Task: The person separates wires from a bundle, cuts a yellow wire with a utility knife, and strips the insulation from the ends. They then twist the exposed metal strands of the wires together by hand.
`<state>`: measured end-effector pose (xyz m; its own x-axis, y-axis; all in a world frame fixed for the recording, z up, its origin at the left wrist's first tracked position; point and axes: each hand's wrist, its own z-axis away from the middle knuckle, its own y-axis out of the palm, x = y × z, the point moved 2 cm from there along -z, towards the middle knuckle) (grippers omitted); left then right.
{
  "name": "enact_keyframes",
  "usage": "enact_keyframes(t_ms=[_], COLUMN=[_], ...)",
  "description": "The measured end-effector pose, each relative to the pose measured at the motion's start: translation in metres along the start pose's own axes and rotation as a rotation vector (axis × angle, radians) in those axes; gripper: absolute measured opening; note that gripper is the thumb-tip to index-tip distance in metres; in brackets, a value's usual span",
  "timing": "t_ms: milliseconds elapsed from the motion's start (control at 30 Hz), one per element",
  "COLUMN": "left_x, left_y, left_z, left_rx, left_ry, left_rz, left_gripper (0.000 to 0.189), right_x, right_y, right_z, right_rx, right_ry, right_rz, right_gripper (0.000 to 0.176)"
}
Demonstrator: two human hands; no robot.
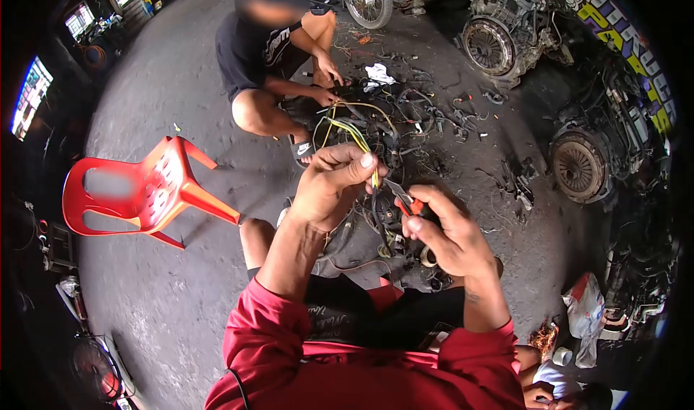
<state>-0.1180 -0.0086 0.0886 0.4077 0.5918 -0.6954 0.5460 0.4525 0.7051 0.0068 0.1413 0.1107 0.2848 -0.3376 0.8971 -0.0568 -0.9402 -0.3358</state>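
Wire bundle (359, 137): likely light, springy; pinch where strands gather | Your left hand (329, 186): fingers clamped on bundle | Your right hand (454, 238): fingers clamped on red-handled tool (416, 207), beside bundle

head-worn — facing forward and down

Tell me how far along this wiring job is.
Looks partway. Done: the yellow and green wires show without dark wrap beyond the left hand. In hand: that hand grips them; the right hand holds a red-handled cutting tool close by. Probably left: the black stretch hanging below, perhaps some tangled wiring on the floor; its state is unclear.
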Motion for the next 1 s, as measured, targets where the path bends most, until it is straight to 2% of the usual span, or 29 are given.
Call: enact_keyframes(t_ms=[67, 200, 267, 300, 467, 533, 767, 833, 867, 933, 967, 1000], left_x=[0.001, 0.000, -0.003, -0.005, -0.011, -0.011, -0.009, -0.011, -0.013, -0.017, -0.015, -0.014], left_y=[0.002, 0.019, 0.021, 0.024, 0.031, 0.031, 0.032, 0.034, 0.034, 0.034, 0.030, 0.031], left_z=[0.001, 0.000, 0.000, 0.000, -0.001, -0.001, -0.002, -0.003, -0.004, -0.005, -0.006, -0.006], left_rx=[0.050, 0.112, 0.115, 0.133, 0.127, 0.092, 0.078, 0.038, 0.039, 0.030, 0.056, 0.055], left_ry=[-0.060, -0.064, -0.065, -0.067, -0.063, -0.045, -0.035, -0.031, -0.031, 0.008, 0.015, 0.013], left_rz=[0.040, -0.004, -0.023, -0.025, -0.093, -0.209, -0.262, -0.267, -0.268, -0.345, -0.344, -0.344], left_gripper=[0.013, 0.013, 0.014, 0.013, 0.013, 0.014, 0.016, 0.019, 0.019, 0.020, 0.021, 0.021], right_x=[0.022, 0.038, 0.042, 0.047, 0.049, 0.048, 0.044, 0.042, 0.038, 0.038, 0.052, 0.051], right_y=[-0.012, -0.015, -0.020, -0.023, -0.027, -0.027, -0.029, -0.028, -0.027, -0.032, -0.038, -0.039], right_z=[-0.012, -0.013, -0.015, -0.016, -0.012, -0.011, -0.010, -0.007, -0.005, -0.006, -0.008, -0.010], right_rx=[0.044, 0.023, -0.130, -0.151, -0.101, -0.063, -0.050, 0.199, 0.182, -0.007, -0.010, -0.080], right_ry=[-0.240, -0.108, -0.271, -0.237, -0.247, -0.242, -0.246, -0.073, -0.136, -0.157, -0.042, -0.111], right_rz=[0.267, 0.307, 0.530, 0.547, 0.584, 0.590, 0.574, 0.587, 0.557, 0.471, 0.459, 0.433], right_gripper=[0.027, 0.026, 0.023, 0.022, 0.023, 0.023, 0.023, 0.023, 0.022, 0.021, 0.022, 0.021])
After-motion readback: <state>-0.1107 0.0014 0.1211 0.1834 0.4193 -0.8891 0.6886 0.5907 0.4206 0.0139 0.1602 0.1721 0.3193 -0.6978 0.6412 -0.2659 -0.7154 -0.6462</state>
